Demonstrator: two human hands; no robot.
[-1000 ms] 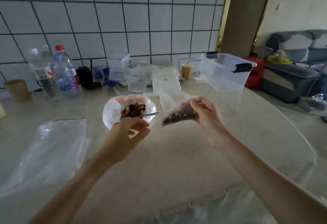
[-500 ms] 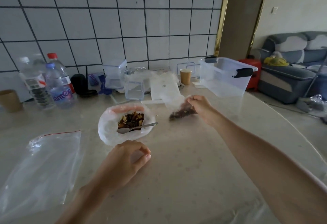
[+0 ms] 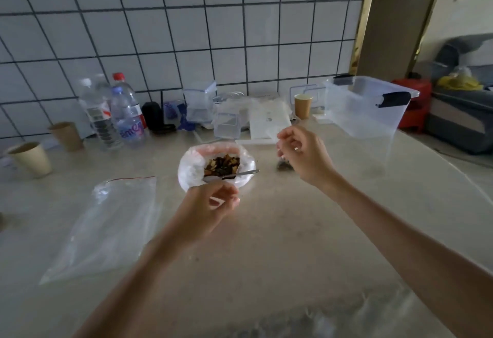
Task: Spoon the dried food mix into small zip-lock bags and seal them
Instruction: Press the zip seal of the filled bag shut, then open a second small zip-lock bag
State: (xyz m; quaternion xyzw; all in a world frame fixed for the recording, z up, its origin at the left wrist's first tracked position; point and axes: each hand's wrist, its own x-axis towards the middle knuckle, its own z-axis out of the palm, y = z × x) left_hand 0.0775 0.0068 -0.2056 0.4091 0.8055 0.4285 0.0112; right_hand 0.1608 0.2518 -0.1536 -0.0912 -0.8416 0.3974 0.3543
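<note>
A bowl lined with white plastic holds the dried food mix, and a metal spoon lies across its near rim. My left hand hovers just in front of the bowl with its fingers loosely curled, holding nothing. To the right of the bowl, my right hand has its fingers curled at the top of a small zip-lock bag. The bag's dark filled bottom rests on the table, and its upper part is mostly hidden by the hand.
A large empty zip-lock bag lies flat at the left. Water bottles, paper cups, small clear containers and a pile of bags line the tiled wall. A clear storage box stands at the right.
My right hand has carried the filled small bag away from me and lowered it to the table right of the bowl. My left hand drew back, then came forward to the bowl again.
</note>
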